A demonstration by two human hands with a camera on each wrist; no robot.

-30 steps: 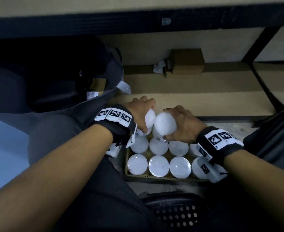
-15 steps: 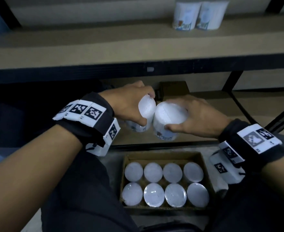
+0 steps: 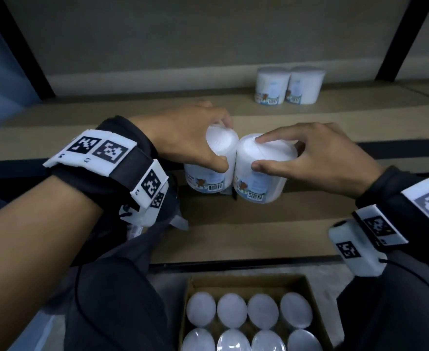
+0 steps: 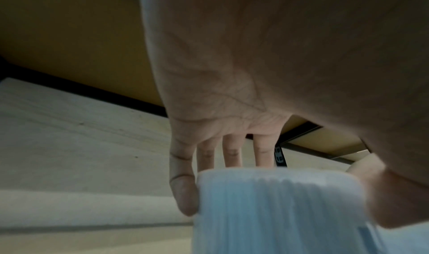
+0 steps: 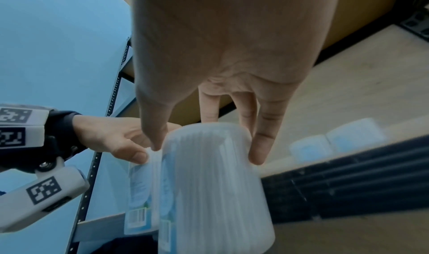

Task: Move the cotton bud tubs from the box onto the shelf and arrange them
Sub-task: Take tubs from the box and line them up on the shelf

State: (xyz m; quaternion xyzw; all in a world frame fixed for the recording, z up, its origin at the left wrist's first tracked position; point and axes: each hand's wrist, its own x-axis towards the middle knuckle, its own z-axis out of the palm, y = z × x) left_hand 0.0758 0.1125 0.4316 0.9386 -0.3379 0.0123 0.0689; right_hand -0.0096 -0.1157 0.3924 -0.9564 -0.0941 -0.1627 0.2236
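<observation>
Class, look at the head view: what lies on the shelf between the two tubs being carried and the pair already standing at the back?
Nothing: the head view shows only bare shelf board between the held tubs and the standing pair.

Stockroom: metal shelving [image 3: 309, 117], carton [image 3: 307, 287]

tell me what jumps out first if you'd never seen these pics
Two white cotton bud tubs held side by side in mid-air at the centre: the left hand grips one tub and the right hand grips the other tub, each from the top. Below them an open cardboard box shows eight round white lids in two rows. Up on the shelf, to the right, two more tubs stand upright side by side.
</observation>
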